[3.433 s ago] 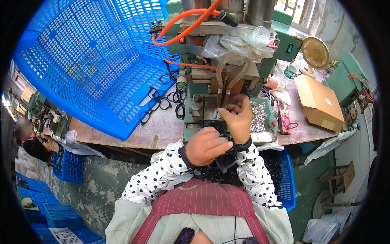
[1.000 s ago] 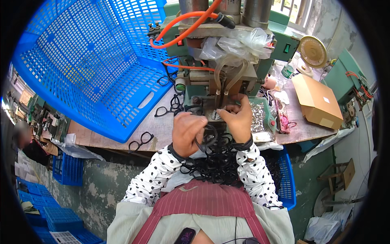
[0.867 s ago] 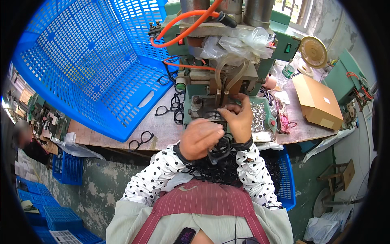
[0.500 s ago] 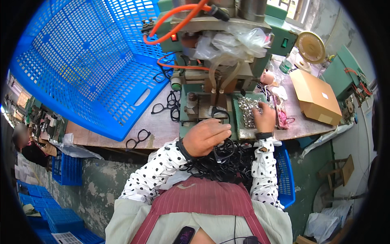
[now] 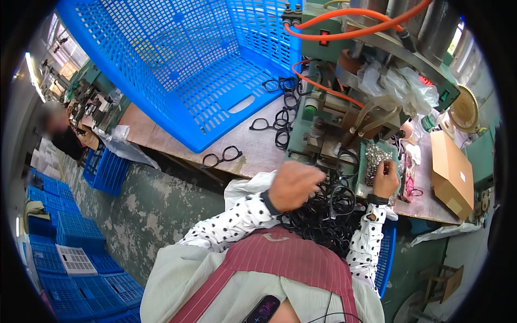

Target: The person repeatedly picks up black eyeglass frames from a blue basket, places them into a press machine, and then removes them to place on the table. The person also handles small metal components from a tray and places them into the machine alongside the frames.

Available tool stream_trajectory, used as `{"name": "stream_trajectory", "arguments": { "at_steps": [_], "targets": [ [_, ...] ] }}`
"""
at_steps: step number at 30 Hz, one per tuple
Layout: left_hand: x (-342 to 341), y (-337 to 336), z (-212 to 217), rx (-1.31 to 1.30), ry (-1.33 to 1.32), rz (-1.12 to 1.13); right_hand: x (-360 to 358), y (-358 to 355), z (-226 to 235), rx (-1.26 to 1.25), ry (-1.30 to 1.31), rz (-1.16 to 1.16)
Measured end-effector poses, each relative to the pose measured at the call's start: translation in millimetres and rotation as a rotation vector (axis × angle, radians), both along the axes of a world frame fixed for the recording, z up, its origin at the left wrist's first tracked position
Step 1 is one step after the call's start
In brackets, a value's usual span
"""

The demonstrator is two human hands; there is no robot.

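My left hand (image 5: 296,185) hovers at the front edge of the green press machine (image 5: 307,128), above a heap of black eyeglass frames (image 5: 318,223) on my lap. Motion smears its fingers, and I cannot make out whether they hold anything. One black eyeglass frame (image 5: 347,160) sits at the press's work spot, just past my left fingertips. My right hand (image 5: 385,180) is at the right side of a tray heaped with small silvery metal parts (image 5: 375,160). Its thumb and fingers are drawn together in a pinch; anything between them is too small to see.
A big blue plastic basket (image 5: 221,116) leans over the table's left side. Loose eyeglass frames (image 5: 222,157) lie beside it. Right of the tray stands a cardboard box (image 5: 451,175). Orange hoses (image 5: 355,33) loop over the press. Stacked blue crates (image 5: 78,231) and another person (image 5: 67,137) are at left.
My view has swung left, so the press sits further right. My left hand has lifted away from the eyeglass frame beneath it. My right hand's fingers have closed into a pinch at the tray.
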State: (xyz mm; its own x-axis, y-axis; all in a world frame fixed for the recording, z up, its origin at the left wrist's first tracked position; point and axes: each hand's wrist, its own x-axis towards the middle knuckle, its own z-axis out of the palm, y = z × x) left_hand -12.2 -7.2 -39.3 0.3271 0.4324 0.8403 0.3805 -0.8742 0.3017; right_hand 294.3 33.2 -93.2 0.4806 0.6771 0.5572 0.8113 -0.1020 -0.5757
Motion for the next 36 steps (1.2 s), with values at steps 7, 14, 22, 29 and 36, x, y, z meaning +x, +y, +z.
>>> {"name": "stream_trajectory", "arguments": {
  "at_steps": [7,14,22,29,36],
  "targets": [
    [-142.5,0.2,-83.6,-0.314,0.355,0.903,7.2,6.1,-16.1,0.161,-0.130,0.036],
    [-188.4,-7.0,-96.5,-0.449,0.515,0.805,9.9,2.1,-12.1,0.042,-0.248,-0.003],
    [-188.5,3.8,-66.1,-0.483,0.296,0.708,-22.6,-5.1,34.7,0.106,0.229,0.228],
    [-46.4,29.9,31.1,-0.036,0.137,0.144,-85.1,-19.8,91.3,0.193,0.589,0.536],
    [35.5,30.9,47.5,0.115,0.134,-0.299,-105.2,-18.6,97.6,0.130,0.552,0.555]
  ]
}}
